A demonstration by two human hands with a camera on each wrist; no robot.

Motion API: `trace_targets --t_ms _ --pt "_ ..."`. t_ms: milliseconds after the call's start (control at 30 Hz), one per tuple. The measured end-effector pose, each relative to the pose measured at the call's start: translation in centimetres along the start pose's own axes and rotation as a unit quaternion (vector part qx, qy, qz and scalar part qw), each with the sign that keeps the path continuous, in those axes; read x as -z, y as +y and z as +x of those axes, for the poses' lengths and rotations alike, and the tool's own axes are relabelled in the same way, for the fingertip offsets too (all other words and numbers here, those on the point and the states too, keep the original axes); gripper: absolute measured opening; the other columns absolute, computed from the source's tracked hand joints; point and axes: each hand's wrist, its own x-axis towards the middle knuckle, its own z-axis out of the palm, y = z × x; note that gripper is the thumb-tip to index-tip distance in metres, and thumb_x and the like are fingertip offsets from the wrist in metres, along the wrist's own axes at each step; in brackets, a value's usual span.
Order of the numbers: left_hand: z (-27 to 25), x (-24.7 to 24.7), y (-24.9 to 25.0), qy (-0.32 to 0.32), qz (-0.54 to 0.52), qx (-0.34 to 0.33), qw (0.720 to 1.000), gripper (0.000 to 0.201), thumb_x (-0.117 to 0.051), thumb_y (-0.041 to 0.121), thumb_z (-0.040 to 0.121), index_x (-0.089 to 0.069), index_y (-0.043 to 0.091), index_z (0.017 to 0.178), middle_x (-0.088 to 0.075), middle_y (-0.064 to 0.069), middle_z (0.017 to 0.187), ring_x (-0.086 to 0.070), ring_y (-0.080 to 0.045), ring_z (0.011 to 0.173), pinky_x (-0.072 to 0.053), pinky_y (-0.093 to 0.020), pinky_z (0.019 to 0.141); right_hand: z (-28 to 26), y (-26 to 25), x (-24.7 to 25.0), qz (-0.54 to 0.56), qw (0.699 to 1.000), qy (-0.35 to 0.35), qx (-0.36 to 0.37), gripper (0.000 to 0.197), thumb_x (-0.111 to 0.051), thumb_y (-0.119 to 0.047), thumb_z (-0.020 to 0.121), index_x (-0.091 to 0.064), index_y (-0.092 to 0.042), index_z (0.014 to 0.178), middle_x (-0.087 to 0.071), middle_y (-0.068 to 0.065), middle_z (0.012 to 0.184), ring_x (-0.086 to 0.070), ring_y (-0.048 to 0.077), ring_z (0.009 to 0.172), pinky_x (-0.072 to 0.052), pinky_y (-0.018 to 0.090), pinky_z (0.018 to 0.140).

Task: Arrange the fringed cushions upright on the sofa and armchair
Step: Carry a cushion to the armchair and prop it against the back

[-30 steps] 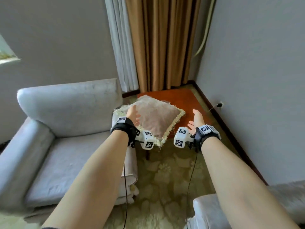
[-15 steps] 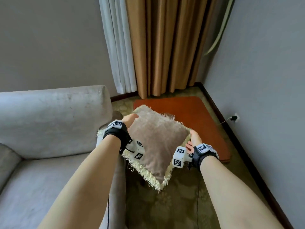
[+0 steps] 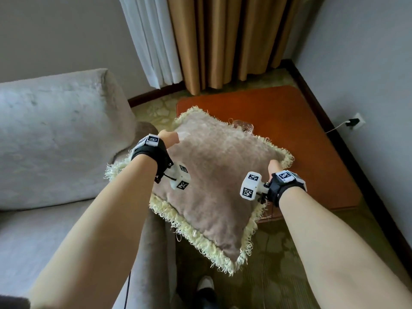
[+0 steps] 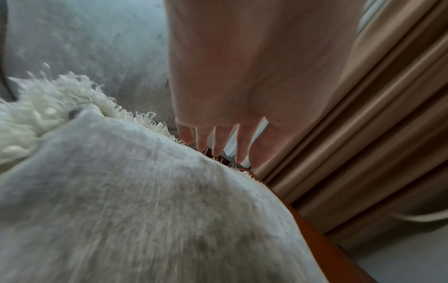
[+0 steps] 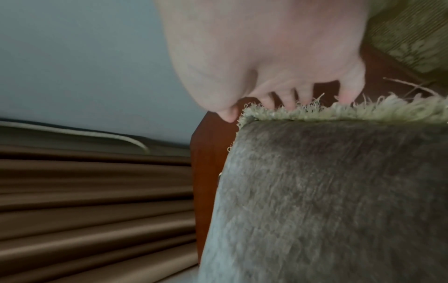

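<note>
Hanging over a corner of the table point(image 3: 312, 130), the likely soft, light cushion point(image 3: 214, 186) is braced by a flat left hand point(image 3: 169, 139) and pinched at its fringe by the right hand point(image 3: 273, 167).

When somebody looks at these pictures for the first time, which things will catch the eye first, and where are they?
First the fringed cushion, held in the middle between the left hand and the right hand, turned like a diamond with one corner pointing down. Behind it stands a red-brown table in the room's corner, with tan curtains above; a grey armchair fills the left side.
</note>
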Motion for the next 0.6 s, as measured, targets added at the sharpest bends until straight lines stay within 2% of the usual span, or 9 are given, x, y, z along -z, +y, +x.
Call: trace_targets --t_ms 67,167,233,300,333,400,467,533,600 --pt "2.2 -0.7 -0.8 0.012 0.008 0.007 1.0 0.044 -0.047 0.012 0.094 -0.039 -0.005 0.134 -0.05 -0.016 0.123 -0.051 -0.031 0.113 -0.042 -0.034 0.085 1.2 0.9 -0.4 -0.073 0.996 0.045 0.011 0.068 -0.046 -0.031 0.097 -0.015 -0.01 0.153 -0.035 0.021 0.15 -0.044 0.035 0.131 -0.042 0.043 0.099" --pt "5.7 -1.4 -2.5 0.05 0.03 -0.006 0.998 0.052 -0.047 0.024 0.087 -0.04 0.0 0.133 -0.049 -0.018 0.131 -0.048 -0.034 0.118 -0.043 -0.04 0.098 1.1 1.0 -1.2 -0.117 0.991 0.06 -0.01 0.063 -0.038 -0.033 0.104 -0.007 -0.011 0.155 -0.029 0.019 0.154 -0.039 0.032 0.136 -0.038 0.041 0.102" --pt "8.5 -1.5 -3.2 0.074 0.006 0.005 0.997 0.063 -0.047 0.034 0.083 -0.037 0.004 0.137 -0.045 -0.018 0.138 -0.043 -0.035 0.126 -0.036 -0.043 0.105 1.3 0.7 -2.1 -0.094 0.995 0.024 -0.039 0.057 -0.027 -0.029 0.107 -0.009 -0.001 0.153 -0.029 0.021 0.154 -0.036 0.033 0.138 -0.043 0.032 0.089" --pt "9.5 -1.8 -3.1 0.072 -0.014 0.019 0.997 0.066 -0.047 0.042 0.085 -0.038 0.003 0.138 -0.047 -0.019 0.137 -0.046 -0.035 0.124 -0.037 -0.04 0.104 3.4 1.3 -2.6 0.008 0.998 0.01 -0.062 0.05 -0.021 -0.019 0.107 -0.022 0.009 0.148 -0.029 0.024 0.153 -0.034 0.033 0.139 -0.035 0.026 0.078" --pt "9.6 -1.9 -3.0 0.064 -0.015 0.019 0.998 0.068 -0.047 0.048 0.087 -0.04 0.002 0.137 -0.049 -0.019 0.136 -0.048 -0.035 0.122 -0.039 -0.038 0.103 5.2 1.8 -3.2 0.017 0.996 0.013 -0.084 0.054 -0.018 -0.025 0.106 -0.025 0.007 0.148 -0.029 0.023 0.153 -0.033 0.032 0.14 -0.033 0.024 0.087" --pt "10.0 -2.1 -2.7 0.034 -0.003 0.009 0.999 0.076 -0.049 0.06 0.085 -0.043 0.004 0.135 -0.049 -0.017 0.136 -0.05 -0.034 0.121 -0.039 -0.039 0.104 9.3 3.0 -3.9 0.033 0.995 0.022 -0.086 0.072 -0.015 -0.049 0.098 -0.027 -0.001 0.15 -0.028 0.019 0.155 -0.033 0.032 0.14 -0.028 0.035 0.11" --pt "10.6 -2.2 -2.4 0.022 -0.007 0.01 1.0 0.086 -0.05 0.07 0.077 -0.045 0.006 0.134 -0.05 -0.016 0.136 -0.051 -0.034 0.12 -0.039 -0.04 0.105 12.2 3.7 -4.5 0.126 0.986 0.02 -0.103 0.083 -0.019 -0.061 0.091 -0.028 -0.004 0.15 -0.028 0.017 0.156 -0.034 0.035 0.139 -0.027 0.044 0.114" --pt "10.7 -2.0 -2.1 0.028 -0.004 0.009 1.0 0.082 -0.054 0.067 0.076 -0.05 0.005 0.13 -0.055 -0.016 0.13 -0.055 -0.034 0.113 -0.043 -0.039 0.101 7.0 0.9 -4.3 0.161 0.979 0.004 -0.121 0.077 -0.02 -0.057 0.097 -0.024 -0.003 0.151 -0.026 0.019 0.156 -0.033 0.034 0.14 -0.027 0.043 0.115" --pt "10.2 -1.6 -1.9 0.028 0.015 0.006 0.999 0.071 -0.057 0.053 0.083 -0.048 0.002 0.132 -0.055 -0.016 0.13 -0.055 -0.034 0.114 -0.044 -0.038 0.099 4.4 -0.6 -4.1 0.177 0.976 0.0 -0.13 0.068 -0.018 -0.048 0.103 -0.016 0.0 0.152 -0.018 0.02 0.158 -0.026 0.032 0.144 -0.022 0.039 0.116"
